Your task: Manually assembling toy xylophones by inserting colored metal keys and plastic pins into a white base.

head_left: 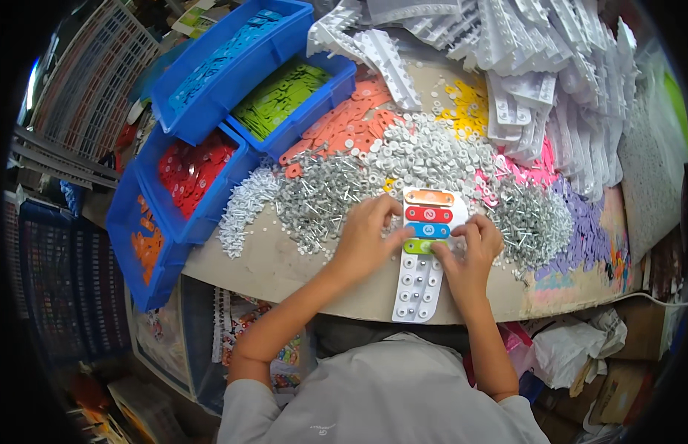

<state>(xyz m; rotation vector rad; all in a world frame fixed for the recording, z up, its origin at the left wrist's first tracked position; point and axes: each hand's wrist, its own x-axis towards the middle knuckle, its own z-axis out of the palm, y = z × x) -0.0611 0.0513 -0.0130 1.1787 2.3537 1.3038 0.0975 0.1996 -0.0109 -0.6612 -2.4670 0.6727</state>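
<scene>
A white plastic board lies in front of me near the table's edge. Across its upper half sit orange, red, blue and green strips; its lower half shows bare pegs and white rings. My left hand is bent at the board's left side, its thumb at the left end of the green strip. From the right, my right hand curls its fingers, with the thumb on the green strip's right end. Both hands pinch that strip against the board; the fingertips' undersides are hidden.
Beyond the board lie heaps of metal screws, white rings and coral strips. Blue bins of coloured strips stand at left. White moulded boards pile up at back right, purple strips below them.
</scene>
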